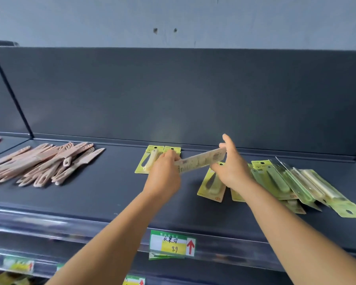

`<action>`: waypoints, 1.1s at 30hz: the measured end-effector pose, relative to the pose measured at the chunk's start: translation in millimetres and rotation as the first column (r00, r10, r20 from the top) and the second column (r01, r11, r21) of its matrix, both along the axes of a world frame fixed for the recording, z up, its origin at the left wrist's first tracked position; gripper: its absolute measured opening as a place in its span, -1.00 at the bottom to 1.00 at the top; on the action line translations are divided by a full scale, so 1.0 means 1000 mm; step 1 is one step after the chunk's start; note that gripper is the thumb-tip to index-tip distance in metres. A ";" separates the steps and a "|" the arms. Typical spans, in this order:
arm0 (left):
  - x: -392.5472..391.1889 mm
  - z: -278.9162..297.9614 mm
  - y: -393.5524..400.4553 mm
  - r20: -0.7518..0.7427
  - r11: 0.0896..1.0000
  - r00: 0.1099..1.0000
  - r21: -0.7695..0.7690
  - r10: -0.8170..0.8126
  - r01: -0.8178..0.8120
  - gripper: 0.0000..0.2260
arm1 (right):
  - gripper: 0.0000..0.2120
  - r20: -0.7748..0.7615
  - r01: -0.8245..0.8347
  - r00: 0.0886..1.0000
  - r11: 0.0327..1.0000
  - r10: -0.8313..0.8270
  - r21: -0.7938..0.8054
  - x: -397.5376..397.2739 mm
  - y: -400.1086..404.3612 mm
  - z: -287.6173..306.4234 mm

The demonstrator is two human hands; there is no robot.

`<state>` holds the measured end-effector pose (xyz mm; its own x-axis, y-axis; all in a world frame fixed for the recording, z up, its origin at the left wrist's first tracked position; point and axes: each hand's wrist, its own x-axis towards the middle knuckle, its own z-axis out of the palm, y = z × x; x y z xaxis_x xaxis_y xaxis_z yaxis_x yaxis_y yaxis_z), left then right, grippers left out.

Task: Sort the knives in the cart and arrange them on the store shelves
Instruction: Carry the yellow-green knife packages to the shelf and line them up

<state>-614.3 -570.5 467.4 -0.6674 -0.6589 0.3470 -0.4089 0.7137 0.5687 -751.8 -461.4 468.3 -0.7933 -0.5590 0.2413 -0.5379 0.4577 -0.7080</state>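
Both hands gripped one carded knife (200, 162) above the shelf (103, 194), left hand (165, 175) at one end, right hand (231, 168) at the other. It probably belonged flat, square beside the two packs (152, 159) behind.

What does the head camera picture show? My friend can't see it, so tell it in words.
Two hands, left hand and right hand, hold one packaged knife above a dark store shelf. Pink knives are piled at left, green-carded knives at right, with a price tag below.
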 end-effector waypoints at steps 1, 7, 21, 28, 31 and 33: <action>-0.002 -0.001 -0.005 -0.039 0.999 0.999 0.039 -0.009 0.010 -0.84 | -0.37 0.024 0.001 1.000 0.998 0.000 -0.056 -0.003 -0.001 0.003; -0.015 -0.010 -0.038 -0.101 0.993 0.993 0.100 -0.055 0.065 -0.58 | -0.84 -0.146 -0.007 0.989 0.978 -0.024 -0.207 -0.013 -0.008 0.022; -0.019 -0.036 -0.080 0.470 0.926 0.866 -0.225 -0.171 0.304 -0.59 | -0.60 -0.340 -0.152 0.878 0.870 0.336 0.469 0.021 -0.064 -0.017; -0.018 -0.038 -0.082 0.459 0.920 0.870 -0.233 -0.182 0.316 -0.58 | -0.47 -0.150 -0.214 0.914 0.763 0.376 0.609 0.026 -0.062 -0.023; -0.019 -0.039 -0.082 0.457 0.918 0.871 -0.240 -0.180 0.316 -0.58 | -0.50 -0.123 -0.214 0.924 0.758 0.361 0.616 0.022 -0.067 -0.023; -0.019 -0.039 -0.082 0.462 0.916 0.869 -0.246 -0.177 0.317 -0.58 | -0.50 -0.105 -0.219 0.929 0.754 0.355 0.619 0.020 -0.070 -0.024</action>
